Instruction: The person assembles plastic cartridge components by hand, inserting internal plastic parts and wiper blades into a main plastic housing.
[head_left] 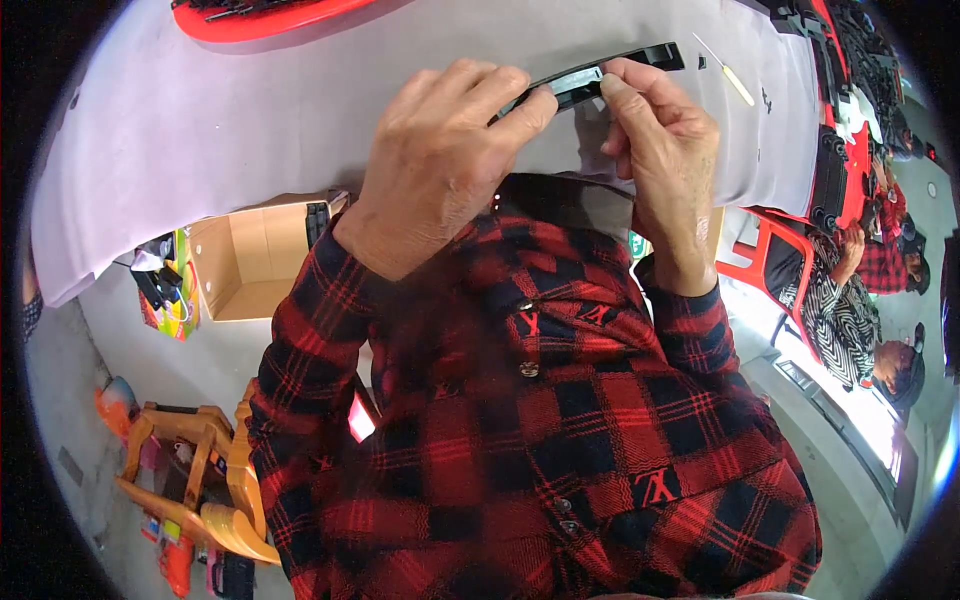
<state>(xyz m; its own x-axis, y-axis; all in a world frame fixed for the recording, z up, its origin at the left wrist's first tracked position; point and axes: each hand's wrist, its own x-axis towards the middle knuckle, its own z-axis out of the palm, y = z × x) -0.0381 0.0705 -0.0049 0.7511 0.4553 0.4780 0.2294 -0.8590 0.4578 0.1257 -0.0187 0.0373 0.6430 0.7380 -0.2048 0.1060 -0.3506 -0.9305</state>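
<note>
A long, narrow black plastic strip (pixel 655 57) is held slantwise above the grey-white tabletop (pixel 250 115). Set along its middle is a shiny pale insert (pixel 575 80). My left hand (pixel 440 150) is closed round the strip's left part, which its fingers mostly hide. With thumb and forefinger, my right hand (pixel 665 135) pinches the strip at the right end of the insert. Whether a small piece sits in that pinch is hidden. To the right lie a thin pointed tool with a pale yellow handle (pixel 739 86) and a small black bit (pixel 702 62).
A red tray (pixel 255 28) with black parts stands at the far left. Below the table edge are an open cardboard box (pixel 250 262), a colourful bag (pixel 180 300) and a wooden chair (pixel 185 455). At right, people sit near a red stool (pixel 765 255) and heaped black parts.
</note>
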